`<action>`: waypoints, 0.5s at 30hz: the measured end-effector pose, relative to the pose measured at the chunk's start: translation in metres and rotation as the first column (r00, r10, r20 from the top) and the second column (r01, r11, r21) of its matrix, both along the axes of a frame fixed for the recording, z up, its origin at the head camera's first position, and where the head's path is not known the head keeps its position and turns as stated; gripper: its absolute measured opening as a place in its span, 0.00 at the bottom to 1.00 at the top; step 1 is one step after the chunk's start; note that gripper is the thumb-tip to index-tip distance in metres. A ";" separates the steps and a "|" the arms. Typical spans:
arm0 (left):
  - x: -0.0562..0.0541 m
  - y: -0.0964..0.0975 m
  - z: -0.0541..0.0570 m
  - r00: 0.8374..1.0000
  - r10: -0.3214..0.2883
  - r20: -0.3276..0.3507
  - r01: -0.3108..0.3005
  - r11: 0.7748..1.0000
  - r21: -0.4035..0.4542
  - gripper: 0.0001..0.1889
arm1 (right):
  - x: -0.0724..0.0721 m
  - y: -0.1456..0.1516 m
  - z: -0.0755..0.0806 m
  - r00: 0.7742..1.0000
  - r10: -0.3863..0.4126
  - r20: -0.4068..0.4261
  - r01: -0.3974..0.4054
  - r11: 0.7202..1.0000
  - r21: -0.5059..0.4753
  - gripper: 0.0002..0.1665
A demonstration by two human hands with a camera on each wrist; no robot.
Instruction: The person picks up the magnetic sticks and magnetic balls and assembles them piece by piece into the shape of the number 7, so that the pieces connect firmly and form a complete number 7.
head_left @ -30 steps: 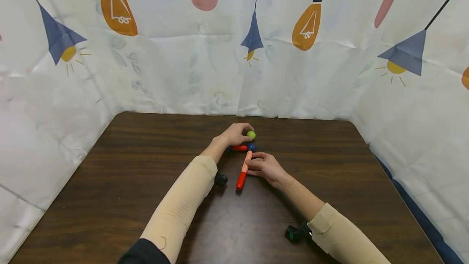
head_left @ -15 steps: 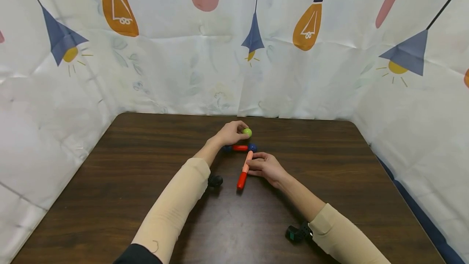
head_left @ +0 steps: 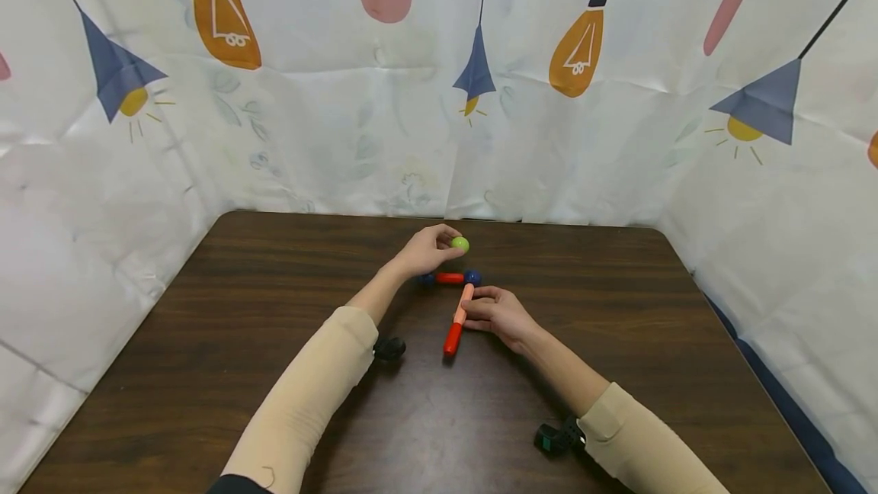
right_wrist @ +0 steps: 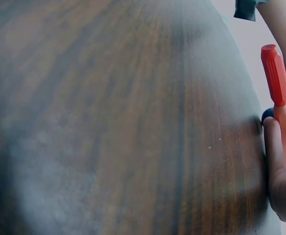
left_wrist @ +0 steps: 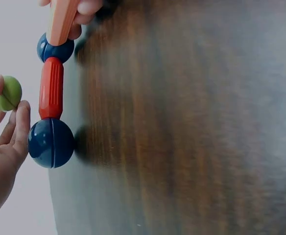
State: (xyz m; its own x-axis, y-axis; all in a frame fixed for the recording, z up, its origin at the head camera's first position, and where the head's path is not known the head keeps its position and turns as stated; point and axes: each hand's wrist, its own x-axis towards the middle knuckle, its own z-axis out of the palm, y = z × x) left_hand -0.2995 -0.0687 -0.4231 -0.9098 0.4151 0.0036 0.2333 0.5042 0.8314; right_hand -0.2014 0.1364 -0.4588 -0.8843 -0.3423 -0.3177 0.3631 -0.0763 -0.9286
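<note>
My left hand (head_left: pixel 427 250) pinches a small green ball (head_left: pixel 460 245) between thumb and fingers, beyond the other pieces. Just nearer to me lies a red rod (head_left: pixel 450 278) with a dark blue ball (head_left: pixel 472 277) at its right end and another blue ball (left_wrist: pixel 51 143) at its left end. My right hand (head_left: pixel 504 317) holds a light orange rod (head_left: pixel 468 296) that joins end to end with a second red rod (head_left: pixel 453 338) pointing toward me. In the left wrist view the orange rod's far end overlaps the right blue ball.
The brown wooden table (head_left: pixel 274 341) extends around both hands. A white curtain (head_left: pixel 329 128) printed with lamps and bulbs hangs behind it and at the sides. Black wrist cameras (head_left: pixel 389 349) sit under the sleeves, low over the table.
My left hand has drawn back slightly to the left and away from me with the green ball, uncovering more of the blue-ended red rod. My right hand stays nearly still.
</note>
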 end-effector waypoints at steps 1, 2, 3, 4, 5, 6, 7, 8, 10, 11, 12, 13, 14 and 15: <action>0.002 0.000 0.000 1.000 0.006 0.000 -0.006 1.000 0.010 0.21 | 0.000 0.000 0.000 1.000 0.000 0.001 0.000 1.000 0.002 0.30; 0.005 -0.001 0.001 1.000 0.012 -0.001 -0.012 1.000 0.020 0.21 | 0.000 0.000 0.000 1.000 0.000 0.001 0.000 1.000 0.003 0.30; 0.007 -0.002 0.001 1.000 0.017 -0.001 -0.017 0.999 0.033 0.21 | 0.000 0.000 0.000 1.000 -0.001 0.001 0.001 1.000 0.003 0.30; 0.009 -0.002 0.002 1.000 0.022 -0.002 -0.022 0.999 0.048 0.21 | 0.000 0.000 0.000 1.000 -0.001 0.001 0.001 1.000 0.004 0.30; 0.011 -0.003 0.002 1.000 0.027 -0.003 -0.027 0.998 0.063 0.21 | 0.000 0.000 0.000 1.000 -0.001 0.001 0.001 1.000 0.004 0.30; 0.013 -0.004 0.003 1.000 0.031 -0.004 -0.031 0.996 0.079 0.21 | 0.000 0.000 0.000 1.000 -0.002 0.001 0.002 1.000 0.004 0.30; 0.015 -0.005 0.004 0.999 0.034 -0.004 -0.034 0.995 0.093 0.21 | 0.000 0.000 0.000 1.000 -0.003 0.002 0.003 1.000 0.004 0.30; 0.016 -0.005 0.004 0.999 0.039 -0.005 -0.038 0.994 0.106 0.21 | 0.000 0.000 0.000 1.000 -0.003 0.001 0.003 1.000 0.004 0.30; 0.019 -0.008 0.005 0.999 0.049 -0.003 -0.049 0.991 0.126 0.21 | 0.000 0.000 0.000 1.000 -0.002 0.001 0.002 1.000 0.005 0.31; 0.020 -0.009 0.005 0.999 0.054 0.000 -0.054 0.990 0.133 0.21 | 0.000 0.000 0.000 1.000 -0.001 0.001 0.001 1.000 0.005 0.31; 0.022 -0.010 0.006 0.998 0.059 0.006 -0.059 0.989 0.139 0.21 | 0.000 0.000 0.000 1.000 -0.001 0.001 0.001 1.000 0.006 0.31; 0.023 -0.011 0.005 0.998 0.063 0.013 -0.064 0.987 0.145 0.21 | 0.001 0.000 0.000 1.000 0.000 0.001 0.000 1.000 0.006 0.31; 0.025 -0.013 0.005 0.998 0.065 0.020 -0.068 0.986 0.150 0.20 | 0.001 0.000 0.000 1.000 0.000 0.001 0.000 1.000 0.007 0.31; 0.027 -0.014 0.005 0.997 0.066 0.030 -0.070 0.985 0.155 0.20 | 0.001 0.000 0.000 1.000 0.000 0.000 0.000 1.000 0.007 0.31</action>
State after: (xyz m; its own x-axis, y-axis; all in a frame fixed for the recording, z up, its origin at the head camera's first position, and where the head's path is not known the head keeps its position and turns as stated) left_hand -0.2729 -0.0828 -0.4179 -0.9364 0.3484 0.0408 0.1818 0.3824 0.9059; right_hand -0.2006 0.1360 -0.4586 -0.8842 -0.3402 -0.3202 0.3632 -0.0694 -0.9291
